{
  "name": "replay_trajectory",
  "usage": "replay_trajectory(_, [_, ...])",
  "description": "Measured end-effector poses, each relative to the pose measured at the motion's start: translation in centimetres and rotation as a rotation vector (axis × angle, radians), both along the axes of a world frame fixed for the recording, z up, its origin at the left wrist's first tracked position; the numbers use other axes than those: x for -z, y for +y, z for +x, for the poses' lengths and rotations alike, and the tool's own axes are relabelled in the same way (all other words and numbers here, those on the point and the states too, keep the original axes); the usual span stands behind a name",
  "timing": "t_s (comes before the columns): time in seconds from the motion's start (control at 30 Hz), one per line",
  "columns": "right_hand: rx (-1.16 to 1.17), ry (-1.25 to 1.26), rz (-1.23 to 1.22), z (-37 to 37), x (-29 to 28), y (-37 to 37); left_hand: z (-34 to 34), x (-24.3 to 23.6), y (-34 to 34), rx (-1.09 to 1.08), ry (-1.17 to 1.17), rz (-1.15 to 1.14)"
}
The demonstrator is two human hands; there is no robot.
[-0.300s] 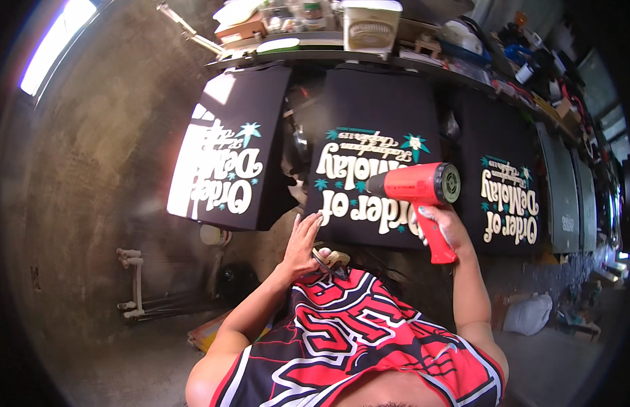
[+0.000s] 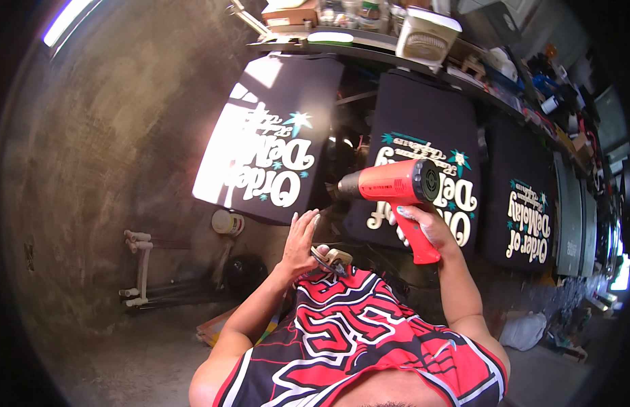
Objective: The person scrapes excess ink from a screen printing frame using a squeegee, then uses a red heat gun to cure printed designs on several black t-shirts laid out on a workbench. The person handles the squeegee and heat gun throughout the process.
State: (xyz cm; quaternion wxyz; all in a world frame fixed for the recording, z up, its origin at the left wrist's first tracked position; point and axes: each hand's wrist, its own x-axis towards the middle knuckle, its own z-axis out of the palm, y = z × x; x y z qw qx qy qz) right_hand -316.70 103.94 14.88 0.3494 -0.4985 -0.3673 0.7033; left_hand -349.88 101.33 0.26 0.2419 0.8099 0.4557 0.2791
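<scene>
red heat gun (image 2: 388, 180) held over middle shirt (image 2: 423, 105)
clasped by right grip (image 2: 429, 226); hold of left grip (image 2: 300, 249) cannot be told. all three shirts (image 2: 305, 88) are already printed; what remains is not shown.

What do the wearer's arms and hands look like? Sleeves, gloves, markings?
Both the left arm and right arm are bare, below a sleeveless red and black top with white trim at the armholes. The left hand and right hand are ungloved. Pale marks show on the right hand's fingers; can't tell what they are.
</scene>
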Motion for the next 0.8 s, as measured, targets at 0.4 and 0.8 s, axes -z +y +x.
replay_trajectory(0.4, [-0.134, -0.144, -0.125, -15.6, -2.1, 4.3, -21.9, 1.0, 2.3, -0.212, 0.029, 0.026])
replay_trajectory(0.8, [-0.069, -0.240, -0.125, -16.7, -4.0, 2.5, -23.3, 1.2, 4.8, -0.092, -0.044, -0.058])
